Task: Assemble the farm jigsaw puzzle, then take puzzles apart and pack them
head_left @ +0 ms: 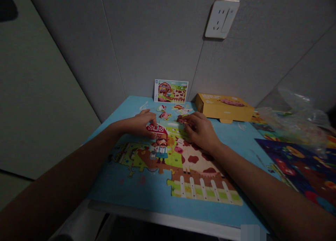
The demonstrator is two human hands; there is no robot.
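A partly joined farm jigsaw puzzle (193, 158) lies on the table, showing a spotted cow, a farmer and a white fence. At its upper left, my left hand (143, 123) has thumb and forefinger on a puzzle piece with a red barn roof (157, 129). My right hand (201, 129) rests over the puzzle's top edge, fingers curled together. At its fingertips is a dark brown puzzle piece (180, 119), partly hidden by the fingers. Just beyond the hands lie loose pieces, among them a pink one (165, 115) and a red-and-white one (179, 107).
A picture card (171, 91) of the farm scene leans on the wall. To its right sits a yellow box (225, 108). Clear plastic bags (296, 122) and a dark blue picture (301, 164) lie at the right. The blue tabletop (126, 195) ends at a white front edge.
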